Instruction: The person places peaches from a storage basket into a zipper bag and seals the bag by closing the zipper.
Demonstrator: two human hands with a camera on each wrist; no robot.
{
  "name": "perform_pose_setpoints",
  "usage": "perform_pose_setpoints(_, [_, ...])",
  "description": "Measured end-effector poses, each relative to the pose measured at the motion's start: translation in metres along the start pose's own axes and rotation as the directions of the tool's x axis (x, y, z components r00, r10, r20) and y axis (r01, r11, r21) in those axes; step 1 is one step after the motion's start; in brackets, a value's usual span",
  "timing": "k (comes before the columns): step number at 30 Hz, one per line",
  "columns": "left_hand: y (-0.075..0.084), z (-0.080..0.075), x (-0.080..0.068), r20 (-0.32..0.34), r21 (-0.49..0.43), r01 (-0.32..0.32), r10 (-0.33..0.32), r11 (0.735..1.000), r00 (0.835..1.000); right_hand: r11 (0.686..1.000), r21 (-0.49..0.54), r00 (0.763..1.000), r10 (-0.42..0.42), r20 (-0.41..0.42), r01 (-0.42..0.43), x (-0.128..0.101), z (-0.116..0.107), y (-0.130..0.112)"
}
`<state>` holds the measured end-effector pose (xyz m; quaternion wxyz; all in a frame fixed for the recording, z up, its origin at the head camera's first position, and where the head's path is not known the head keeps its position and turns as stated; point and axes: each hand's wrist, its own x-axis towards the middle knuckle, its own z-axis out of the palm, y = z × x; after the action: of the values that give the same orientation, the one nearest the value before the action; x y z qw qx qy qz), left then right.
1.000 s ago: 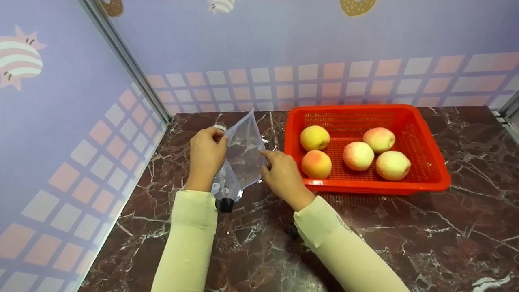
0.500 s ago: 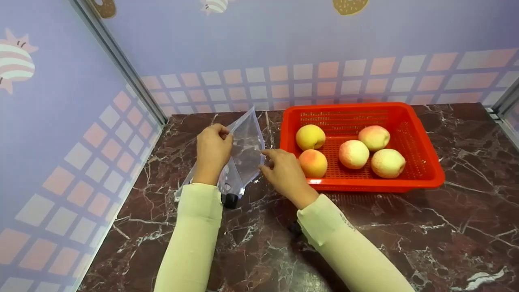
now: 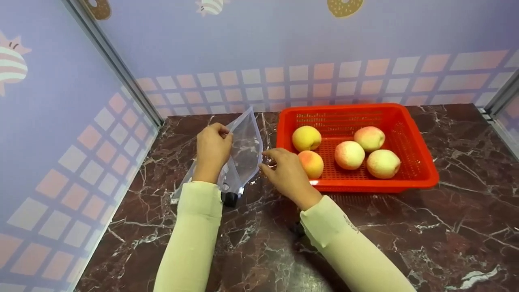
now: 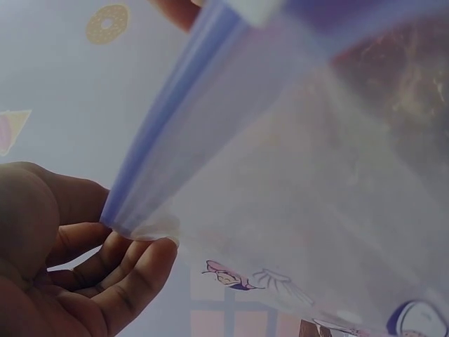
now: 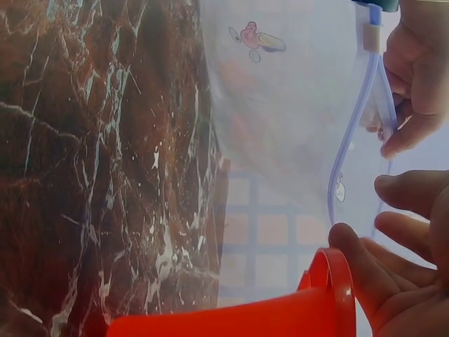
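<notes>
I am holding a clear zip bag [image 3: 243, 152] upright above the left part of the marble table [image 3: 405, 227], just left of the red basket [image 3: 421, 170]. My left hand [image 3: 211, 150] is pinching the bag's zip edge, fingers curled round the blue strip, as the left wrist view is confirming. My right hand [image 3: 286, 174] is reaching at the opposite side of the mouth with fingers loosely bent; they are lying just beside the film, and I cannot tell whether they are actually gripping it (the right wrist view is showing the fingertips [image 5: 365, 260] near the seal line and the basket rim, not clearly closed on either).

Risks, as I am judging them: the film is thin and slick, so a one-sided hold could let the mouth collapse or slip out of my left pinch. The mouth is bowing only slightly, so the zip may be partly sealed. My right hand is working very near the basket and the nearest peach [image 3: 311, 164], so a careless pull could knock the rim and set the five peaches rolling.
</notes>
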<state>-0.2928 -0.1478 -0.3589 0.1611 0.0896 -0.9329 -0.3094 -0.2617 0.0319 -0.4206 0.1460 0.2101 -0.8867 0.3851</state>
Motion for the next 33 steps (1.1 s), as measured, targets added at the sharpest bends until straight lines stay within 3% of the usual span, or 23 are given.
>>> perform_pose_setpoints(7, [0.000,0.001,-0.001,0.026,-0.010,0.026,-0.026,1.000,0.999,0.998,0.058,0.998,-0.028,-0.053,0.031,-0.003,-0.003,0.007])
perform_pose_setpoints(12, [0.002,0.002,-0.001,0.015,-0.008,0.007,-0.007,1.000,1.000,0.998,0.058,0.998,-0.018,-0.057,0.022,-0.004,-0.008,0.011])
perform_pose_setpoints(20, [0.007,0.003,0.003,-0.001,0.019,-0.021,0.021,1.000,1.000,1.000,0.008,0.999,-0.006,-0.032,0.007,0.000,-0.019,0.017])
perform_pose_setpoints(33, [0.012,0.011,0.004,0.037,0.037,-0.012,0.010,0.999,0.999,0.997,-0.064,0.999,0.052,-0.004,-0.052,-0.004,-0.032,0.034])
